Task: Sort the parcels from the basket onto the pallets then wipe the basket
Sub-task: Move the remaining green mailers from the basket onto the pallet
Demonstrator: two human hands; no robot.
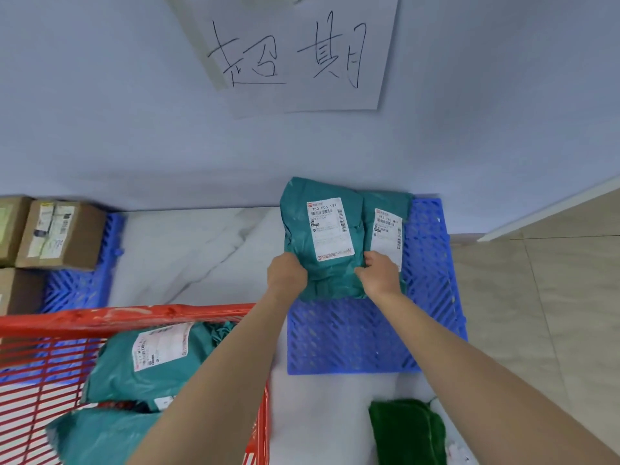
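Observation:
A teal parcel bag [322,229] with a white label is over the blue pallet [362,337] on the right. My left hand [287,273] grips its lower left edge and my right hand [380,271] grips its lower right edge. Behind it, a second teal parcel [385,216] lies on the same pallet. The red basket [134,313] at the lower left holds more teal parcels [154,360]. A dark green cloth [407,431] lies on the floor at the bottom right.
A second blue pallet [77,290] at the left carries brown cardboard boxes [60,234]. A handwritten paper sign [292,52] hangs on the wall above the right pallet. Marble floor [188,250] shows between the pallets; beige tiles [536,297] lie to the right.

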